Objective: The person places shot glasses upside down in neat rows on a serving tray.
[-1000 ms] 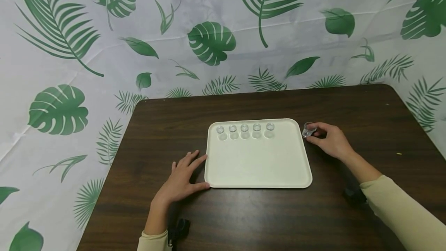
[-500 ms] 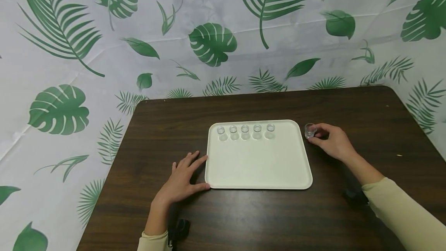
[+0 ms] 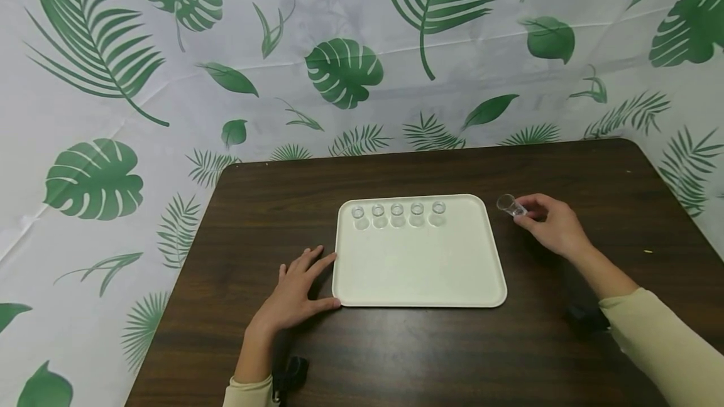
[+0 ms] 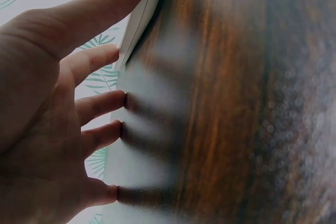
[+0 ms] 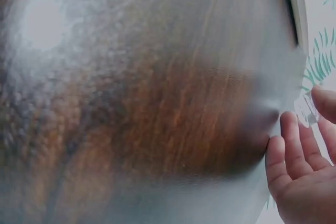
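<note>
Head view: right hand pinches a small clear cup (tilted), left hand lies flat against the tray.

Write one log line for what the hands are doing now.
right hand: holds cup, tilted, beside tray | left hand: flat on table, touching tray | five cups in a row on tray

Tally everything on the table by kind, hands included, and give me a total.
Small clear cups standing in a row on the tray: 5
Small clear cup pinched in the right hand: 1
White tray: 1
Hands: 2, left hand resting flat at the tray's corner, right hand off the tray's right side
Total: 9
</note>
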Demonstrator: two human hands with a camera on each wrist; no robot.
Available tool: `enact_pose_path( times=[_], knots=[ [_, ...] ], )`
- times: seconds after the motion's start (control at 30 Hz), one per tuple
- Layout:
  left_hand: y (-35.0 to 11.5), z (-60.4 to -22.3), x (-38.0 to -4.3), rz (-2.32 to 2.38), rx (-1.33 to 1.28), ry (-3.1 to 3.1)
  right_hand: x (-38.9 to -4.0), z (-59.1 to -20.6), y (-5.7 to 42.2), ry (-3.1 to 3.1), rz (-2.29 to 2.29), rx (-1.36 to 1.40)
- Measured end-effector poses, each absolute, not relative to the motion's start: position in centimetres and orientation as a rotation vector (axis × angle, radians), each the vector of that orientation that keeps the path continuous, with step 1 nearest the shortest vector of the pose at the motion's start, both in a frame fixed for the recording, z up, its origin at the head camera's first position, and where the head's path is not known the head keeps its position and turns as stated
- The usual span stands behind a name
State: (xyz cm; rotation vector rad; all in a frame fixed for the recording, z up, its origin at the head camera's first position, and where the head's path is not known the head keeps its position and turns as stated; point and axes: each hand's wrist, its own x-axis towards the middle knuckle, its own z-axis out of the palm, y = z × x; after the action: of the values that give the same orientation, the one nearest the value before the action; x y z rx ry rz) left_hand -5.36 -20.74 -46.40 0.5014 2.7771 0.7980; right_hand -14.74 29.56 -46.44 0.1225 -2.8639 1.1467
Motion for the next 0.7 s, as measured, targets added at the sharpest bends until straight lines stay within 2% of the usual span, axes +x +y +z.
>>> enact_pose_path(
  times=[0.7],
  knots=[
    [-20.6, -46.5, -5.3, 0.798, 0.504, 2.782, -14.9, -44.7, 25.3, -2.775, 1.128, 0.317]
  ],
)
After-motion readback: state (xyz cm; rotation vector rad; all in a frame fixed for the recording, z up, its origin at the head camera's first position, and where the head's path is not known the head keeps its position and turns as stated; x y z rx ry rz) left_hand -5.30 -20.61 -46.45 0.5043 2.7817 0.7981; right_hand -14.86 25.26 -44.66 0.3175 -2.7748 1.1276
